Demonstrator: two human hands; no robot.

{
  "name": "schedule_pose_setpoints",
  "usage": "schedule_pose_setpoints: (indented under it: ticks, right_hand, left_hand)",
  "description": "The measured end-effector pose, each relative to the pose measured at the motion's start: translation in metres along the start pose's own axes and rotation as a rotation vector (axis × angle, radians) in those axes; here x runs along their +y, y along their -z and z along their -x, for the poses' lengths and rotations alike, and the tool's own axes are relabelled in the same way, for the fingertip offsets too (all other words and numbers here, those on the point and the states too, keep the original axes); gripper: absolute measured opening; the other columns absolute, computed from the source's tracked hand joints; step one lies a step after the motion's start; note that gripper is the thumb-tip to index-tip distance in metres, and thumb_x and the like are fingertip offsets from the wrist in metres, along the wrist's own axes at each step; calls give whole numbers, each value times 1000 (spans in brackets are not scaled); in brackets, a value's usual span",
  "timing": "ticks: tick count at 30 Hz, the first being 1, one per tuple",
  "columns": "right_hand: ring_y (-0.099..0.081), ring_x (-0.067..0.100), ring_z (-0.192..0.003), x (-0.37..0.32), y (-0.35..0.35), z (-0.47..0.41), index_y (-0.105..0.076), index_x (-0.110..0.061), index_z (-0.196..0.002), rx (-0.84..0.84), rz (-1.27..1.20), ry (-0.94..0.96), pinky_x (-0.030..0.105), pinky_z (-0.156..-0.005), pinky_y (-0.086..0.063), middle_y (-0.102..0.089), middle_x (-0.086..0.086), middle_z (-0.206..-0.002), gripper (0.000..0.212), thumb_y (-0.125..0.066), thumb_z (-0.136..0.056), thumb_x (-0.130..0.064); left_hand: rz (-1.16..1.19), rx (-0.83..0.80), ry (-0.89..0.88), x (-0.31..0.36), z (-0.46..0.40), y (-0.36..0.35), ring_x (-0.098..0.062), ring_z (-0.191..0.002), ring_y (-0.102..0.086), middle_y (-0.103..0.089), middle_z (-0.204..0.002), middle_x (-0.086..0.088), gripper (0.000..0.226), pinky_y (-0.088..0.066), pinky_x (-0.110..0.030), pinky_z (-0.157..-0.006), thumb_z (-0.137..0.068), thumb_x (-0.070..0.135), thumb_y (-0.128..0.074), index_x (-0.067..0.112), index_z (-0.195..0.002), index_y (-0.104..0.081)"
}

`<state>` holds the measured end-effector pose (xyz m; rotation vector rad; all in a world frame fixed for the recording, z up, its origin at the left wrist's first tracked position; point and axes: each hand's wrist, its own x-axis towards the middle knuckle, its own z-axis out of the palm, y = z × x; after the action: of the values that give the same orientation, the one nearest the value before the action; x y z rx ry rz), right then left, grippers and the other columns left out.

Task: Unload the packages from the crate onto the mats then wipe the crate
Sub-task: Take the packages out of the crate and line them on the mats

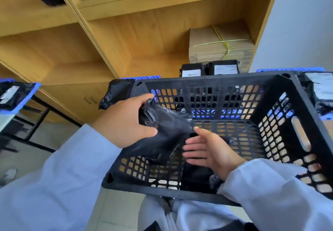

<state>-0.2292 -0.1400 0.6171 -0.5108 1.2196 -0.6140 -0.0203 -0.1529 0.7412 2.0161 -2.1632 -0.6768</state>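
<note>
The left hand [124,120] is gripping something, fingers and thumb curling round it. The right hand [209,149] is hovering just beside it, palm up, fingers straight.

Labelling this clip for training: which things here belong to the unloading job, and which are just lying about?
Job: crate; package gripped by left hand; right hand; unloaded packages; blue mat.

Lying about: tied cardboard; shelves.

The left hand [124,120] grips a black package [164,131] above the black perforated crate [299,122]. The right hand [210,149], fingers straight, lies inside the crate just beside the package. Labelled packages [209,70] rest on blue mats [140,77] beyond the crate.
</note>
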Motion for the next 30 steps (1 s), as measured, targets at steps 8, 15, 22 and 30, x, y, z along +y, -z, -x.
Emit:
schedule_pose_setpoints:
  ticks: [8, 15, 22, 30]
  right_hand:
    - [-67, 38, -111, -8, 2, 8, -57, -6, -129, -209, -451, 85, 60, -94, -51, -65, 21, -126, 78, -64, -77, -64]
    - [-58, 33, -125, -11, 13, 12, -61, -11, -134, -251, -550, 97, 51, -112, -38, -59, 15, -138, 69, -62, -84, -59]
    - [-61, 37, -118, -16, 19, 14, -65, -3, -126, -226, -596, 128, 50, -109, -39, -64, 21, -129, 50, -44, -90, -30]
    - [-59, 40, -122, -18, 15, 11, -61, -11, -130, -56, -636, 205, 61, -109, -36, -65, 16, -128, 48, -47, -84, -16]
  left_hand:
    - [-351, 399, -472, 20, 8, -74, -22, -117, -55, -57, -131, 0, 81, -47, -39, -95, -63, 12, -66, 19, -141, -48]
    - [-420, 297, -895, 14, -2, -100, -30, -129, -49, -56, -135, -13, 59, -29, -43, -114, -84, -1, -37, 19, -136, -56]
    - [-313, 129, -849, 13, 0, -90, -25, -145, -26, -38, -152, 2, 92, -17, -47, -117, -58, 5, -59, 26, -146, -40]
    - [423, 65, 18, 8, -18, -65, 1, -129, -38, -44, -138, 24, 68, -32, -31, -107, -74, 64, -62, 45, -136, -45]
